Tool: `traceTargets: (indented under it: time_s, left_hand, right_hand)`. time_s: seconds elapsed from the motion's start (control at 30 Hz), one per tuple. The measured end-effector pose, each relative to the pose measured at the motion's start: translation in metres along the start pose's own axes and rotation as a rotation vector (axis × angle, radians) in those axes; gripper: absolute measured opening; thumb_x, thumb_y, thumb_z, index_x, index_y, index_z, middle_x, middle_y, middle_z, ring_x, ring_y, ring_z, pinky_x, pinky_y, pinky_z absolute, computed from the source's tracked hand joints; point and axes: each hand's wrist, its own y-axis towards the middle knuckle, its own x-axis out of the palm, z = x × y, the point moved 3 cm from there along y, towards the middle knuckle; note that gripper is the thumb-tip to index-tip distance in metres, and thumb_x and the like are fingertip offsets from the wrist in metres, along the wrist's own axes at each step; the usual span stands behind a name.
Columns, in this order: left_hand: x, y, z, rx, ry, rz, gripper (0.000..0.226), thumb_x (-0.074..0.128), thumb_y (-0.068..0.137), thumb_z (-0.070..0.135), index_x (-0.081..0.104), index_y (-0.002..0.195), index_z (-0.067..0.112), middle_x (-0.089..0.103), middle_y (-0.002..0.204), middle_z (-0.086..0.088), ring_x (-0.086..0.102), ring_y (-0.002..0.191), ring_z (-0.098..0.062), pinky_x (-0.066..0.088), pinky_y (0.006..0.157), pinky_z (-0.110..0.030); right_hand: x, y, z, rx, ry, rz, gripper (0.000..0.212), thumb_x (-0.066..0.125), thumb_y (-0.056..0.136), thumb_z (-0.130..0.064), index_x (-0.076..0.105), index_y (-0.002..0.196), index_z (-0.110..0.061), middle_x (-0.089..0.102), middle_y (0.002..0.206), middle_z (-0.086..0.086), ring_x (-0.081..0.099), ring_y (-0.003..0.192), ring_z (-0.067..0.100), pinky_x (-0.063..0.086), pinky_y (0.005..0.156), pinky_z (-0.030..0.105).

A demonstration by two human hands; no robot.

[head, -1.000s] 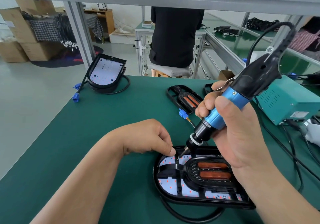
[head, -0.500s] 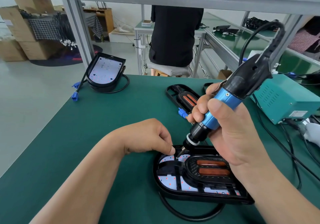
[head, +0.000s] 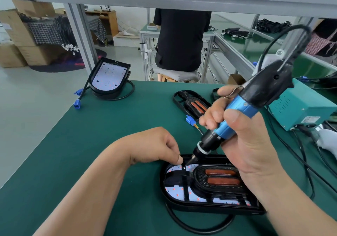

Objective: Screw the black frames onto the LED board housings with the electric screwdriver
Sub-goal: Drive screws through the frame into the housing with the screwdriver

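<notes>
Screwdriver [head: 237,111] slants over the near housing [head: 200,209], its long axis running from upper right down to lower left. The bit meets the housing's far edge, left of the middle; whether it touches is too fine to tell. The right hand [head: 249,144] is wrapped round the blue barrel, thumb across the front and fingers curled behind.

The left hand [head: 155,146] lies at the housing's far left corner, with thumb and forefinger pinched together just beside the bit tip. What they pinch, if anything, I cannot tell. A small bright dot, likely a screw [head: 184,167], shows just below them on the frame [head: 186,194]. The frame sits inside the housing over the white LED board [head: 175,192], with its two orange bars toward the housing's right half.

By my judgement the screw lies a touch down and left of the bit, along the tool's own slant. The right hand need only push down that line while the left steadies. The tilt might let the bit skip.

Beyond the housing on the bench [head: 91,144] lies a spare frame [head: 196,105], and a second housing [head: 109,79] is farther left.
</notes>
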Motion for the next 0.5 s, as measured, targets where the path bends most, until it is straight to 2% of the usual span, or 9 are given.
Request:
traceTargets:
  time_s: [0.1, 0.17, 0.27, 0.37, 0.5]
  left_hand:
    - [0.0, -0.001, -0.003, -0.041, -0.122, -0.037, 0.025, 0.08, 0.092, 0.033, 0.074, 0.078, 0.014, 0.039, 0.055, 0.008, 0.03, 0.05, -0.011, 0.022, 0.045, -0.021]
    - [0.0, 0.002, -0.005, -0.057, -0.353, -0.038, 0.028, 0.072, 0.1, 0.034, 0.069, 0.078, 0.017, 0.036, 0.058, 0.01, 0.025, 0.049, -0.009, 0.019, 0.043, -0.019]
    - [-0.002, 0.009, -0.007, -0.111, -0.753, 0.088, 0.019, 0.056, 0.107, 0.02, 0.069, 0.103, 0.008, 0.048, 0.067, 0.005, 0.029, 0.051, -0.006, 0.02, 0.041, -0.016]
    - [-0.004, 0.014, -0.007, -0.109, -1.069, 0.156, 0.024, 0.043, 0.104, 0.001, 0.064, 0.114, -0.002, 0.056, 0.077, -0.004, 0.035, 0.057, -0.009, 0.024, 0.044, -0.017]
    - [0.0, 0.016, -0.007, -0.078, -1.142, 0.172, 0.023, 0.043, 0.106, -0.001, 0.062, 0.118, -0.003, 0.058, 0.077, -0.003, 0.033, 0.056, -0.007, 0.026, 0.04, -0.015]
  right_hand:
    - [-0.006, 0.001, -0.004, -0.038, 0.124, 0.115, 0.025, 0.062, 0.092, -0.02, 0.058, 0.117, -0.02, 0.052, 0.082, 0.0, 0.054, 0.072, 0.018, 0.051, 0.085, 0.039]
    - [-0.011, 0.002, -0.005, -0.044, 0.159, 0.191, 0.019, 0.061, 0.097, -0.02, 0.058, 0.115, -0.021, 0.051, 0.083, -0.001, 0.053, 0.073, 0.016, 0.052, 0.086, 0.037]
    - [-0.019, 0.003, -0.003, -0.038, 0.187, 0.265, 0.013, 0.056, 0.102, -0.019, 0.058, 0.115, -0.021, 0.051, 0.085, -0.002, 0.054, 0.075, 0.015, 0.051, 0.087, 0.037]
    - [-0.024, 0.004, -0.004, -0.039, 0.208, 0.286, 0.015, 0.06, 0.102, -0.021, 0.058, 0.116, -0.021, 0.052, 0.087, -0.002, 0.055, 0.077, 0.015, 0.052, 0.089, 0.037]
    - [-0.025, 0.004, -0.004, -0.043, 0.217, 0.301, 0.016, 0.06, 0.102, -0.02, 0.058, 0.118, -0.02, 0.053, 0.087, -0.002, 0.056, 0.078, 0.016, 0.052, 0.089, 0.037]
